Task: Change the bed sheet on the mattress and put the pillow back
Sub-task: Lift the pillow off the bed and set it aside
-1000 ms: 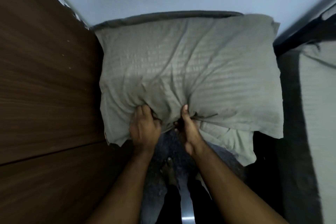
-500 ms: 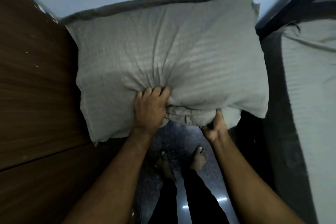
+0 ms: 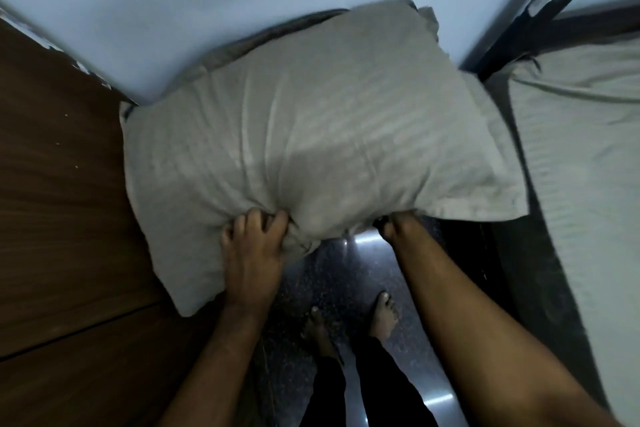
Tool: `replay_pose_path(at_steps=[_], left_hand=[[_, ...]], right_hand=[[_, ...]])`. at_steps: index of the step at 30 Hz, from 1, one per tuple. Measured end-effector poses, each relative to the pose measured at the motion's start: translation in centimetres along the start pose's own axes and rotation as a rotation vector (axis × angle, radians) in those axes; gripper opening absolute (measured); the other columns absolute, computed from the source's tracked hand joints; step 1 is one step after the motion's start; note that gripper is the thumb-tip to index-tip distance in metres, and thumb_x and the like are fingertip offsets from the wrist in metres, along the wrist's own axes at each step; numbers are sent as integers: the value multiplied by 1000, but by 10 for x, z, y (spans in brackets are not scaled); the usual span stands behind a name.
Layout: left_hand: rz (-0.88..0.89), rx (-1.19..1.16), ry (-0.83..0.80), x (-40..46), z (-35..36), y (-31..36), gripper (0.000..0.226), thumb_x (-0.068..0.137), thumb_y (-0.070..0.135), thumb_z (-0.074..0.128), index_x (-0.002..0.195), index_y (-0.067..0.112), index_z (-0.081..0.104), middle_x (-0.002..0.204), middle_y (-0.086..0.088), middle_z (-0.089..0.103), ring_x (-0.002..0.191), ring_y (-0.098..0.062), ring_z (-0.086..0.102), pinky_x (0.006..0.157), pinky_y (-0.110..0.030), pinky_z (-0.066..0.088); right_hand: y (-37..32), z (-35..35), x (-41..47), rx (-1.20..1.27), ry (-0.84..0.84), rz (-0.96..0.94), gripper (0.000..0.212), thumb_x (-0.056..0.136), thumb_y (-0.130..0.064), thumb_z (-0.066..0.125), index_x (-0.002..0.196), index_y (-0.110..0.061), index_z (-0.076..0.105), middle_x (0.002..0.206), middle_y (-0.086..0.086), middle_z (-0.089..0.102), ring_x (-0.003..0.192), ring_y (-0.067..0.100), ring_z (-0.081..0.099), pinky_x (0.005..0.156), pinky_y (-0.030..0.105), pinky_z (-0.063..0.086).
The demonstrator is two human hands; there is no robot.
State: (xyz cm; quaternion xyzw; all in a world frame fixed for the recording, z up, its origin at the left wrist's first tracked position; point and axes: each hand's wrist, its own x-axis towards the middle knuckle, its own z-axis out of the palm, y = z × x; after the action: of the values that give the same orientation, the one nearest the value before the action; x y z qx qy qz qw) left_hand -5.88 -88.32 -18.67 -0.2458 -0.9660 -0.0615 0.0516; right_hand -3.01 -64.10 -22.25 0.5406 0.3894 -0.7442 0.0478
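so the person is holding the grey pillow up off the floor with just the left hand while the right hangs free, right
Not quite: both hands hold it. In the head view the left hand grips the pillow at its lower edge, and the right hand grips that edge too, tucked partly under it. The pillow is indeed held up above the floor.

A grey striped sheet point(image 3: 585, 163) covers the mattress point(image 3: 540, 281) at right.
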Motion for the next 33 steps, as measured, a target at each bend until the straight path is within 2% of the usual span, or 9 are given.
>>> replay_pose_path(at_steps=[4,7,10,14,16,19,25,29,33], left_hand=[[-106,17,-161,7,36,27,36,76,20,64,110,31,63,111,-12,54,98,-32,47,81,-46,45],[-296,-15,-276,12,38,45,66,60,17,85,116,28,51,121,-15,50,106,-35,47,85,-50,45],[-215,-16,-193,6,34,53,90,59,19,90,135,25,42,138,-24,44,120,-40,46,94,-57,41],[-78,31,-163,8,27,58,106,79,35,77,161,39,11,168,-19,3,153,-46,8,112,-70,20],[-124,73,-190,13,30,51,93,94,20,59,160,42,-2,169,-16,-5,153,-46,4,110,-77,22],[-234,105,-268,9,35,26,79,99,5,29,161,40,-5,170,-16,-4,152,-47,12,98,-82,32],[-271,101,-368,6,19,27,95,95,-2,45,160,38,-12,166,-23,-14,152,-49,6,102,-79,32],[-169,-9,-438,13,-12,58,102,82,37,58,162,24,-3,167,-21,-16,154,-43,-7,112,-77,18],[-125,-165,-434,23,-54,106,95,81,38,56,162,16,11,168,-20,-10,156,-36,-8,116,-71,19]], right_hand=[[10,-28,22,-5,76,106,25,108,-22,39,128,-15,53,120,13,60,75,19,55,71,35,48],[22,-37,21,173,189,46,21,105,-19,40,114,-23,59,101,2,67,83,16,62,73,30,52],[42,-40,-8,415,243,-22,25,103,-40,42,107,-24,62,113,3,64,103,23,64,83,35,54],[47,-25,-33,338,215,-232,51,101,-56,46,133,-16,53,120,1,66,102,21,66,84,49,59],[40,-15,-22,194,216,-293,61,93,-55,65,135,-13,51,124,1,68,108,22,68,88,53,60],[40,5,-9,29,239,-322,61,83,-53,77,121,-7,65,117,6,72,111,29,68,95,54,56],[60,10,-5,-40,202,-139,60,75,-81,64,83,-22,61,99,13,74,88,35,72,77,59,60],[33,-15,-33,72,113,-149,35,96,-42,66,118,-15,60,113,12,70,84,26,69,65,41,62],[2,-28,-65,19,112,-132,45,92,-47,69,112,-8,61,95,10,66,66,19,59,53,28,49]])
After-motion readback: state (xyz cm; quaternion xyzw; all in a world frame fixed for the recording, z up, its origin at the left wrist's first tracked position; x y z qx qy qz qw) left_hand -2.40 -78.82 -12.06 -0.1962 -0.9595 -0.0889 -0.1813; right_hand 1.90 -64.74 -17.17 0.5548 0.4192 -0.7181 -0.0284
